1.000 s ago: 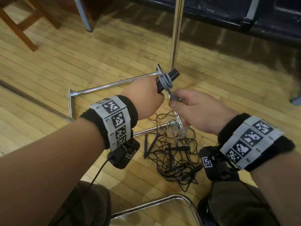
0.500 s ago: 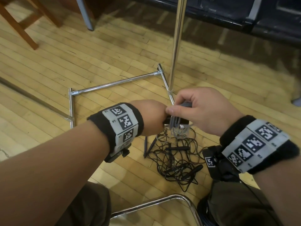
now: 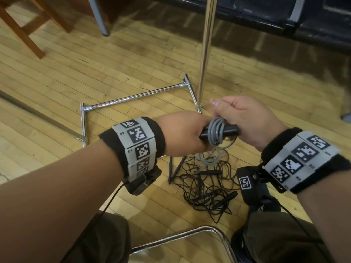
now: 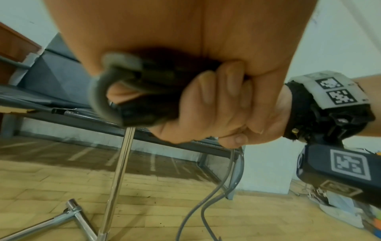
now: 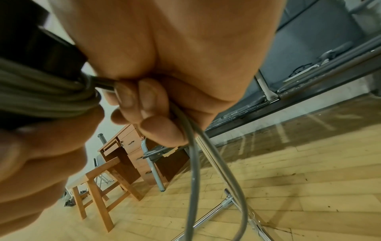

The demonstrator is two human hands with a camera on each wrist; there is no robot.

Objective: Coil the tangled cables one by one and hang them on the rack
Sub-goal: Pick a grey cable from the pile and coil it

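A grey cable (image 3: 215, 132) is wound in several turns round black handles (image 3: 230, 129) held level over the floor. My left hand (image 3: 183, 135) grips the left end of the handles. My right hand (image 3: 245, 118) grips the right end, its fingers (image 5: 144, 101) pinching the loose grey cable (image 5: 193, 163), which hangs in loops (image 3: 213, 158) to the floor. In the left wrist view the grey cable (image 4: 98, 97) curves round the black handles (image 4: 144, 104). A tangle of thin black cables (image 3: 205, 186) lies below my hands. The chrome rack pole (image 3: 205, 50) rises just behind them.
The rack's chrome base bars (image 3: 136, 95) lie on the wooden floor to the left. A wooden stool (image 3: 28, 25) and a grey leg (image 3: 98, 18) stand at the far left, a black bench (image 3: 284, 16) along the back. A chrome chair frame (image 3: 190, 236) is between my knees.
Both hands came down and toward me with the bundle. The right hand, over the bundle half a second ago, has shifted right, baring the grey turns on the handles.
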